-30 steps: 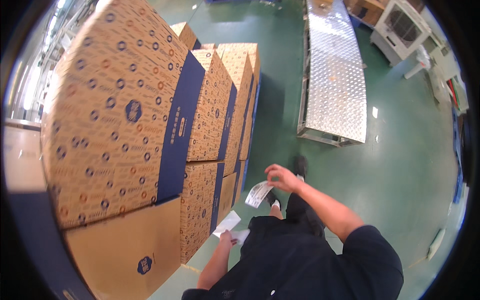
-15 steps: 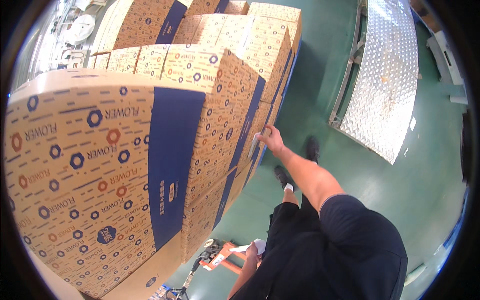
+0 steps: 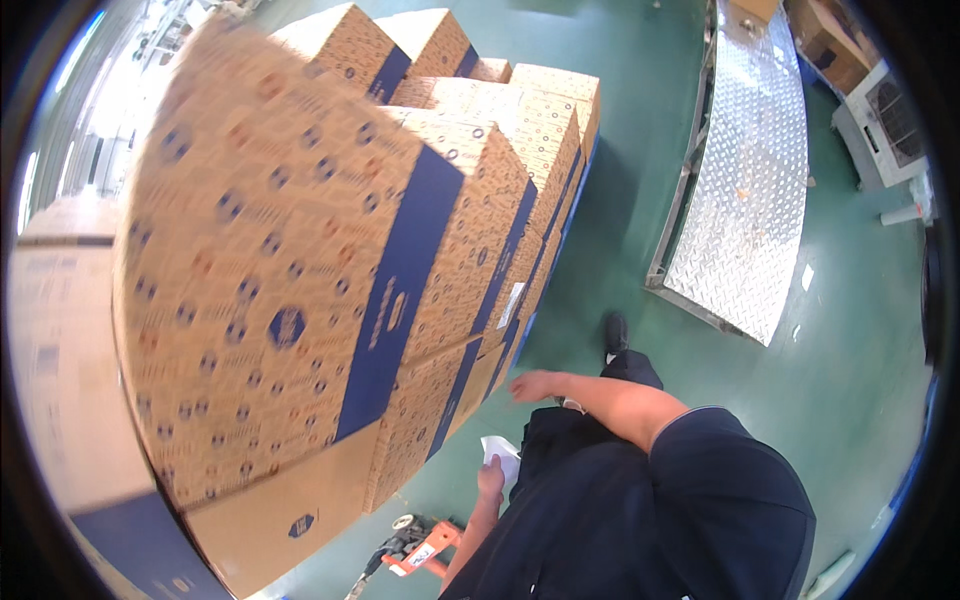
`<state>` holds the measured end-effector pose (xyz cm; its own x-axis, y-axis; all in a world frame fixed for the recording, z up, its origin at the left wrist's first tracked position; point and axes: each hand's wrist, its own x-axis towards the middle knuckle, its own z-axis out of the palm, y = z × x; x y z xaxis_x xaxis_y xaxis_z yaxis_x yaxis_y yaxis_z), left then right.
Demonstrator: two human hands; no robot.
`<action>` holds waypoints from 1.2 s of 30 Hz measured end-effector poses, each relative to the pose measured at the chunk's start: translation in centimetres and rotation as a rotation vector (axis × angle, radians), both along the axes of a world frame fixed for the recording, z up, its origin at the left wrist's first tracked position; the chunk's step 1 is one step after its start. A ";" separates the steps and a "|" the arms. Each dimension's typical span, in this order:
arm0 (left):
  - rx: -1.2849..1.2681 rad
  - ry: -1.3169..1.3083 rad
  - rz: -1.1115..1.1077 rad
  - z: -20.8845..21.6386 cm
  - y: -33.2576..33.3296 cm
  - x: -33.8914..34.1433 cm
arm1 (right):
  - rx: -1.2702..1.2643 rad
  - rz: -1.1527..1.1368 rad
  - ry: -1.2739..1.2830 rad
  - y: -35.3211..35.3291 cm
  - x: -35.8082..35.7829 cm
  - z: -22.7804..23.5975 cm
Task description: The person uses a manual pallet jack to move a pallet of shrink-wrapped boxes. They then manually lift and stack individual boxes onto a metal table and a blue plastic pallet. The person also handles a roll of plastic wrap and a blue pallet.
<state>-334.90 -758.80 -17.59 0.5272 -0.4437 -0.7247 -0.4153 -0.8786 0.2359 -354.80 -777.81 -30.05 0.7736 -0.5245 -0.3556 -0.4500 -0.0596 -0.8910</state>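
Observation:
My left hand (image 3: 490,480), low in the picture, is closed on a white paper sheet (image 3: 503,455) that sticks up beside my dark clothing. My right hand (image 3: 534,386) hangs in front of my body, just off the lower edge of the stacked boxes; its fingers are blurred and turned down, so I cannot tell whether they are open or closed. A white label (image 3: 511,305) is stuck on the side of a cardboard box in the stack. Nearest me stands a large printed cardboard box (image 3: 270,270) with a dark blue band.
More printed boxes (image 3: 545,120) are stacked behind, along a blue pallet edge. An orange pallet jack (image 3: 425,548) stands at the lower left. On the right, a metal diamond-plate ramp (image 3: 740,200) lies on the green floor (image 3: 620,180), with a grey-white appliance (image 3: 885,125) beyond.
My right hand has left the box side and drawn back toward my body; a white label now shows there. My left hand with the paper has risen slightly. The view has swung left.

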 end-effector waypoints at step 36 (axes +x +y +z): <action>-0.935 0.631 -1.593 15.0 -29.6 -31.6 | 0.173 -1.005 -0.475 0.6 -30.9 21.9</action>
